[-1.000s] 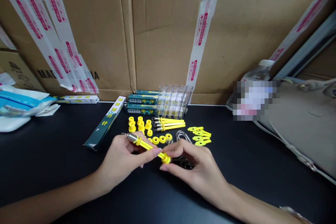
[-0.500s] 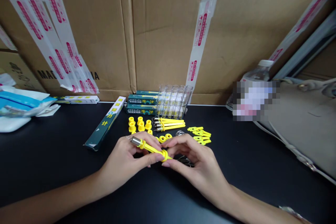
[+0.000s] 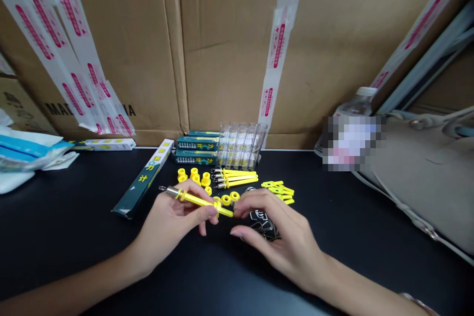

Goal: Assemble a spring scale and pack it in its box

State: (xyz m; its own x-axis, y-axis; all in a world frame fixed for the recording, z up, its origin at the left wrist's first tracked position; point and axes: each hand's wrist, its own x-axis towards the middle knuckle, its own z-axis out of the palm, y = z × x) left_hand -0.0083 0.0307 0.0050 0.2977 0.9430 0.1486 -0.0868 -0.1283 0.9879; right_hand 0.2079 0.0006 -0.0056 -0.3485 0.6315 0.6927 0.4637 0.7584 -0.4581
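Observation:
Between its thumb and fingers, my left hand (image 3: pixel 181 217) holds a yellow rod (image 3: pixel 198 200) with a metal cylinder and small hook at its left end and a yellow ring near its right end. My right hand (image 3: pixel 277 232) is just right of the rod's tip, thumb and fingers apart. Behind the hands lie yellow caps (image 3: pixel 206 179), small yellow rings (image 3: pixel 226 200), several finished-looking yellow rods (image 3: pixel 237 179) with metal ends and flat yellow pieces (image 3: pixel 283 191). Metal wire hooks (image 3: pixel 262 227) are partly hidden by my right hand.
Clear tubes (image 3: pixel 242 145) stand by stacked green boxes (image 3: pixel 196 150) at the back. One long box (image 3: pixel 144 177) lies at left, near a blue-white package (image 3: pixel 29 150). A bottle (image 3: pixel 357 106) and grey bag (image 3: pixel 433 168) are at right. Cardboard (image 3: pixel 229 74) rises behind.
My right hand has let go of the rod's right end, and its thumb and fingers have spread. My left hand has shifted slightly left with the rod. The camera view has moved a little.

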